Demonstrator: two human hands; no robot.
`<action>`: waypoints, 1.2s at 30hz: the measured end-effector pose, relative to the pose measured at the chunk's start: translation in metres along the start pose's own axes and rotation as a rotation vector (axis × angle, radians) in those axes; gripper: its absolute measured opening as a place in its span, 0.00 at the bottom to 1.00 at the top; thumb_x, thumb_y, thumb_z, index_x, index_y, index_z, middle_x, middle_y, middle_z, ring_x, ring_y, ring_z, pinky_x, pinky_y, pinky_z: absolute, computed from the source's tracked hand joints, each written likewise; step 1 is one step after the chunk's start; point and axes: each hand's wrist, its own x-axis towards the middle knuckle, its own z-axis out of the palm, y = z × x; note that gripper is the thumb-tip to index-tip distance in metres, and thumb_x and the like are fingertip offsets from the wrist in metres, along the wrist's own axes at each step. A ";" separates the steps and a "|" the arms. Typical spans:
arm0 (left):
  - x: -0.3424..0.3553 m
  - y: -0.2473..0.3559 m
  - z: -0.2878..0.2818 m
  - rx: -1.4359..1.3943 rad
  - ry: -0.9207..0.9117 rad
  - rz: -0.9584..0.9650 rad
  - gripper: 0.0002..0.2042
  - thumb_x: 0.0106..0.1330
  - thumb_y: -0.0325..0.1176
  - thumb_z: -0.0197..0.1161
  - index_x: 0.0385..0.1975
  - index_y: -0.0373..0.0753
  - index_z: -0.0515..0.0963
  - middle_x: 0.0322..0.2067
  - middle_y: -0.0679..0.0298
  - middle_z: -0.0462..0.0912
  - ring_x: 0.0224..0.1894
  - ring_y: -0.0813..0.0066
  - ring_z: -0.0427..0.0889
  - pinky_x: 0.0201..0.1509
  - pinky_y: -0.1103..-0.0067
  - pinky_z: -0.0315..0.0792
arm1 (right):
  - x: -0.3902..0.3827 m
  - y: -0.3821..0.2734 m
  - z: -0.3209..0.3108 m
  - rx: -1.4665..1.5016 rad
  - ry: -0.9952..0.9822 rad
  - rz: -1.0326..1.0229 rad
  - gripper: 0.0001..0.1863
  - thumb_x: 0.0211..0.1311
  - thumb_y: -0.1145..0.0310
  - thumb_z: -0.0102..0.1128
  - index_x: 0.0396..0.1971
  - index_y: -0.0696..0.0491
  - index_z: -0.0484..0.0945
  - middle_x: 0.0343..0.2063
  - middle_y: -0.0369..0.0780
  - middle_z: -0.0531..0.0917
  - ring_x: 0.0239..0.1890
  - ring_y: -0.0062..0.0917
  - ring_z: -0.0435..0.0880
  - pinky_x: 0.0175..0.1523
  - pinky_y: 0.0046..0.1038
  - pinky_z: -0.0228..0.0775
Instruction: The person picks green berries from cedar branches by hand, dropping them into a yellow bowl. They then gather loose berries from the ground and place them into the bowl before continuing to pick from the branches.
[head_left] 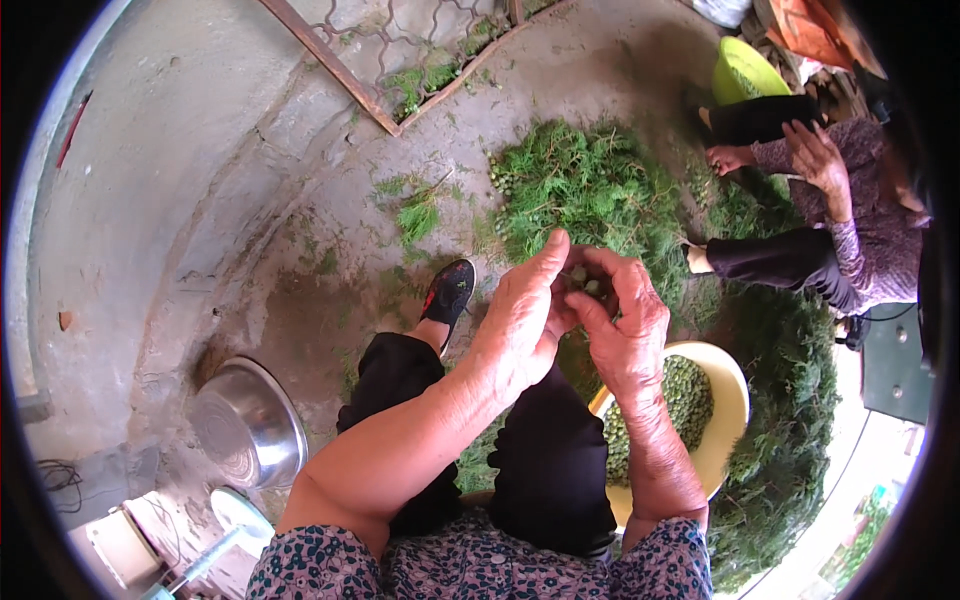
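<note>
My two hands meet above my lap. My left hand (522, 312) has its thumb raised, and its bent fingers are mostly hidden behind the palm; what it grips does not show. Curled round a few small green cones (592, 286), my right hand (628, 322) touches the left one, with its thumb bent inward. Under my right forearm stands a pale yellow tub (735, 392) partly filled with similar green cones (685, 400). Beyond my hands a heap of feathery green conifer sprigs (585, 185) lies on the concrete floor.
A person (850, 215) sits at the right, beside a yellow-green basin (745, 70). More cut branches (785, 440) pile up right of the tub. A steel basin (250, 425) stands at the left. A rusty metal frame (335, 70) lies at the far side, and a loose sprig (418, 218) nearer.
</note>
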 end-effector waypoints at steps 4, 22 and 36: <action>-0.004 0.010 0.007 -0.020 -0.058 0.059 0.19 0.64 0.47 0.53 0.39 0.35 0.73 0.36 0.59 0.78 0.39 0.72 0.77 0.43 0.76 0.72 | 0.014 -0.016 -0.016 0.032 -0.159 0.097 0.24 0.43 0.84 0.58 0.46 0.54 0.72 0.36 0.42 0.76 0.34 0.28 0.78 0.39 0.24 0.71; -0.013 0.045 -0.010 -0.156 -0.124 0.210 0.07 0.64 0.28 0.52 0.37 0.31 0.72 0.39 0.55 0.76 0.43 0.63 0.77 0.54 0.66 0.71 | 0.048 -0.035 0.006 0.339 -0.156 0.354 0.07 0.55 0.79 0.54 0.34 0.61 0.78 0.27 0.37 0.78 0.25 0.17 0.75 0.31 0.20 0.68; -0.010 0.053 -0.016 -0.060 -0.043 0.317 0.10 0.63 0.32 0.56 0.37 0.31 0.73 0.35 0.57 0.77 0.38 0.67 0.77 0.47 0.72 0.74 | 0.043 -0.044 0.041 0.119 0.011 0.107 0.14 0.46 0.80 0.61 0.36 0.55 0.78 0.31 0.41 0.76 0.34 0.28 0.77 0.40 0.25 0.70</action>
